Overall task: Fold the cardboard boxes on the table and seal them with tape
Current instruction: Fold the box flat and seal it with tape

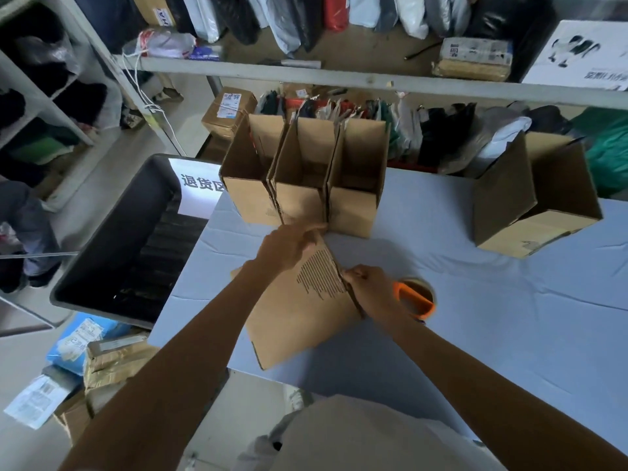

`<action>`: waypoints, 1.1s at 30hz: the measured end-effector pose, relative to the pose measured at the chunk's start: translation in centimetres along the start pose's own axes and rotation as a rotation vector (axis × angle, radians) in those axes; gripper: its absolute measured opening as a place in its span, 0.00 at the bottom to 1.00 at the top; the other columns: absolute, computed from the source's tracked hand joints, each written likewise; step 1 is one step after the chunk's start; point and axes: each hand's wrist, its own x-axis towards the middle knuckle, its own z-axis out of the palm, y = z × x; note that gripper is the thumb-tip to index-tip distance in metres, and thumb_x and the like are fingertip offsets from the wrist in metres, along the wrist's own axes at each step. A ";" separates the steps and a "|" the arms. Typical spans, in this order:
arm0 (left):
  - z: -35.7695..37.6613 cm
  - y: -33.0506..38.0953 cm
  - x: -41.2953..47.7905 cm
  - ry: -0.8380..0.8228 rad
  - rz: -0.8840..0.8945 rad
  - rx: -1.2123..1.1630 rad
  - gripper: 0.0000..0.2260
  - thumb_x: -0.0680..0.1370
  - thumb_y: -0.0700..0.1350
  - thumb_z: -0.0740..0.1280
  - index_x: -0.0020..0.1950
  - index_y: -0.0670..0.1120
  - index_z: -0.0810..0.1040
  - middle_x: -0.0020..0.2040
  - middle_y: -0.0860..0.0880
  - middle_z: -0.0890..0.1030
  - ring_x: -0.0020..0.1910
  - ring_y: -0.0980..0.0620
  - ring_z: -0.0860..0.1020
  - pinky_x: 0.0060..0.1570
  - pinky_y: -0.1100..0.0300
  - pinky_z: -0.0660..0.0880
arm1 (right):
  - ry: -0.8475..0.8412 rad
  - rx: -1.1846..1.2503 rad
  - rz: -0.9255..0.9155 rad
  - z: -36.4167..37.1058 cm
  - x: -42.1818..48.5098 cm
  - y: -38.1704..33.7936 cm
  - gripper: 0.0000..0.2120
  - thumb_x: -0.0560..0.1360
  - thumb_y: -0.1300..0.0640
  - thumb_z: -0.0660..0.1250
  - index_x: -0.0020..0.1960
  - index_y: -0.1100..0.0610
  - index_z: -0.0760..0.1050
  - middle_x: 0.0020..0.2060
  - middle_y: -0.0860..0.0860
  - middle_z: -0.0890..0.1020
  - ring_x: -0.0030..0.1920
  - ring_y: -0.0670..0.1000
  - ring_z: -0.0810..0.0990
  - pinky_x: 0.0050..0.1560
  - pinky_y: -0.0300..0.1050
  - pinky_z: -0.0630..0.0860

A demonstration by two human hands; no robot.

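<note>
The flat box (299, 314) lies in the middle of the frame on the table (509, 317), one end hanging over the near edge. I have it from both ends. My left hand (289, 246) is at its far corner, fingers curled over the cardboard as far as the blur lets me judge, and my right hand (370, 288) pinches the right-hand edge where the two layers meet. As I see it, the step is opening this sleeve into a square tube. To do it well I should pull the pinched layer away from the one under it while my left hand steadies the far corner. That way the creases break evenly and the walls stand straight, not skewed. Then I fold the short flaps in first and the long ones over them. The tape dispenser (416, 300) sits just right of my right hand, close enough to grab. Three open boxes (302, 198) stand in a row at upper centre, so I need to keep this one from knocking them.
</note>
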 end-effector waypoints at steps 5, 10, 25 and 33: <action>5.7 -0.6 -0.3 -0.170 0.177 0.131 0.14 0.80 0.50 0.57 0.62 0.52 0.76 0.63 0.51 0.76 0.64 0.48 0.72 0.62 0.49 0.66 | 0.113 0.067 -0.118 1.5 0.1 1.3 0.17 0.74 0.55 0.69 0.30 0.61 0.72 0.28 0.56 0.77 0.30 0.51 0.74 0.36 0.45 0.66; 6.9 -1.4 0.2 -0.145 0.130 0.157 0.19 0.76 0.59 0.47 0.58 0.60 0.73 0.60 0.53 0.73 0.62 0.48 0.68 0.59 0.53 0.57 | 0.155 0.050 -0.075 2.5 -0.2 1.9 0.14 0.68 0.54 0.74 0.31 0.59 0.74 0.27 0.49 0.77 0.30 0.48 0.73 0.33 0.46 0.63; 7.5 0.4 -2.9 0.106 -0.074 0.188 0.32 0.68 0.64 0.65 0.71 0.57 0.66 0.69 0.48 0.66 0.66 0.44 0.60 0.66 0.43 0.58 | 0.036 0.012 -0.170 1.5 -1.8 4.8 0.10 0.70 0.59 0.72 0.33 0.54 0.73 0.29 0.46 0.75 0.32 0.44 0.74 0.36 0.40 0.67; 6.6 -0.3 -1.6 -0.012 -0.043 0.154 0.37 0.68 0.54 0.74 0.74 0.54 0.63 0.75 0.50 0.61 0.73 0.42 0.56 0.71 0.42 0.52 | 0.129 -0.512 0.033 -3.2 0.4 10.2 0.24 0.69 0.54 0.72 0.60 0.61 0.68 0.56 0.57 0.75 0.56 0.60 0.74 0.46 0.52 0.74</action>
